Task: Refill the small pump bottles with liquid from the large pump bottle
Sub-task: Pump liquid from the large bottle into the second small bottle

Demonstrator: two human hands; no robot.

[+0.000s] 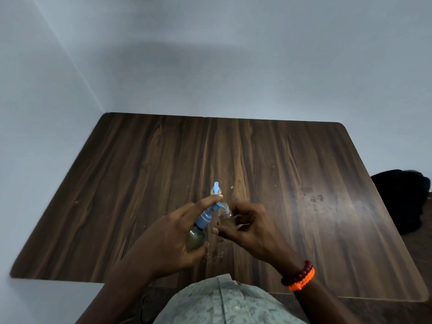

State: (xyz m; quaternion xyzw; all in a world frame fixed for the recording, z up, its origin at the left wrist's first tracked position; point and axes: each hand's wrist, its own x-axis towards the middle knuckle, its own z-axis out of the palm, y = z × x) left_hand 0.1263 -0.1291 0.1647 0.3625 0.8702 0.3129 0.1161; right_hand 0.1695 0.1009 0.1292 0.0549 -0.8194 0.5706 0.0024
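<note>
While the left hand (170,232) curls round the large pump bottle (196,237), its forefinger stretched up onto the blue pump head (209,212), the right hand (245,226) pinches a small bottle (225,218) between thumb and curled fingers, just at three o'clock of the large one. Its neck is uncapped and sits right under the blue spout, touching or nearly so. Both bottles are held a little above the tabletop (304,171), close to its six o'clock edge.

By my reading, filling is under way: the small bottle shows a pale yellowish tint low down, though how full it is cannot be told through the fingers. Left to do, as I judge it: finish pumping, refit its cap, and deal with any other small bottle.

Counted: one large pump bottle and one small bottle in hand. At twelve o'clock of the hands stands what looks like a second small bottle (216,191) with a blue top, partly hidden behind the fingertips. Droplets (214,256) speckle the wood at six o'clock. Two bracelets (300,275), dark red and orange, ring the right wrist.
</note>
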